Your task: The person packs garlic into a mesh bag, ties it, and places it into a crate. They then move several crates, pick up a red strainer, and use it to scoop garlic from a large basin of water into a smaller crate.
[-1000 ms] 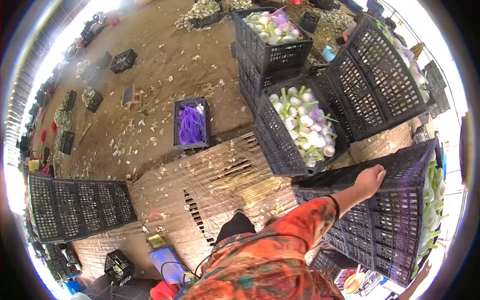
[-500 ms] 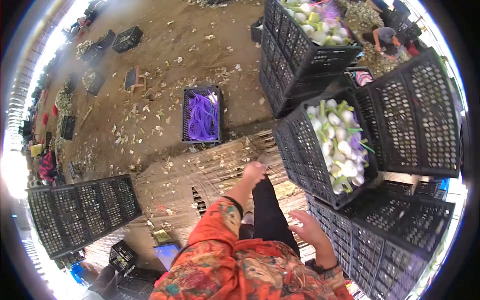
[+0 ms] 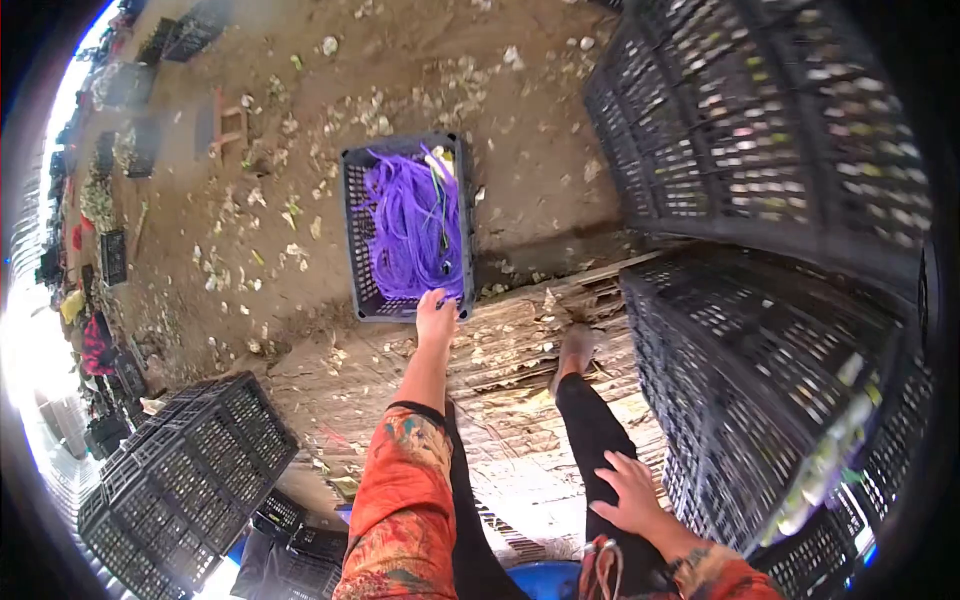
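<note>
I see the left hand (image 3: 436, 315) stretched forward, its fingers at the near rim of a small black crate (image 3: 352, 235) of purple netting (image 3: 410, 225); whether they grip the rim or only touch it I cannot tell. The right hand (image 3: 628, 492) lies open and flat on my right thigh, well back from that crate. Under both hands runs a woven mat (image 3: 500, 370), and beyond the left hand the dirt floor (image 3: 280, 200) is strewn with pale scraps. Tall stacked black crates (image 3: 760, 330) rise just right of the right hand; another crate (image 3: 185, 480) sits left of the left arm. The netting is bright purple, tangled, with a few green strands.
</note>
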